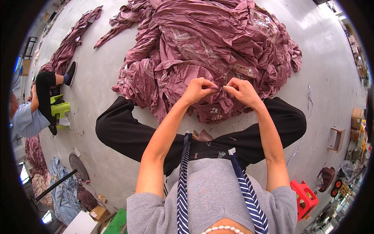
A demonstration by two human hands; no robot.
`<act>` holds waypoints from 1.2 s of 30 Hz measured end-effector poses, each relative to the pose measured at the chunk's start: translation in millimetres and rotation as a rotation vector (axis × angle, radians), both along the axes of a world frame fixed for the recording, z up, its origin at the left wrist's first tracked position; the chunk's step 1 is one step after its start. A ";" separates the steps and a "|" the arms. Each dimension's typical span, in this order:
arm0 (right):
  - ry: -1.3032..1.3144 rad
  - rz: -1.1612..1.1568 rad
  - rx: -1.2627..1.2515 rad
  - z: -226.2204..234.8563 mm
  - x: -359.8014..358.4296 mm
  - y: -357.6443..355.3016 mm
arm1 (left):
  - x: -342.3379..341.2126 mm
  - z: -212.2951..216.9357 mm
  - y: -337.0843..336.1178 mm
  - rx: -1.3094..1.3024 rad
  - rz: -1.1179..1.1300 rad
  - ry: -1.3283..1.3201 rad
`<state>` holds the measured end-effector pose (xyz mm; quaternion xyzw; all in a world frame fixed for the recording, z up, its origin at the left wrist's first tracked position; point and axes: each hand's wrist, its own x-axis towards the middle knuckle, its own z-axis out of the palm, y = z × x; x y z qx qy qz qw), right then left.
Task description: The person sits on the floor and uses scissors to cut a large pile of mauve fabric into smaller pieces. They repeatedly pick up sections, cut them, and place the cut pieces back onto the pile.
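A large heap of mauve-pink fabric (194,43) with silvery patterned patches lies on the floor in front of me, its near edge between my knees. My left hand (200,90) pinches a bit of this cloth at the near side of the heap. Close beside it, my right hand (240,92) is closed too, thumb and fingertips pressed together on the same edge of cloth. Only a small gap parts the two sets of fingertips. Whether a thread or something else small is between them is too fine to make out.
To the left a person (31,113) sits by a lime-green stool (60,111), next to a long strip of mauve cloth (74,39). A red stool (303,199) stands at my right, a small wooden frame (336,139) farther out. Blue cloth (64,191) lies lower left.
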<state>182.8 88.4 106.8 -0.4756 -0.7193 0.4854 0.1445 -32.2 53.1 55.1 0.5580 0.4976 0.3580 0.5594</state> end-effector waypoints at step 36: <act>0.613 -0.461 0.049 12.4 19.0 -3.7 | 60.6 -31.2 -81.5 0.356 -0.341 0.335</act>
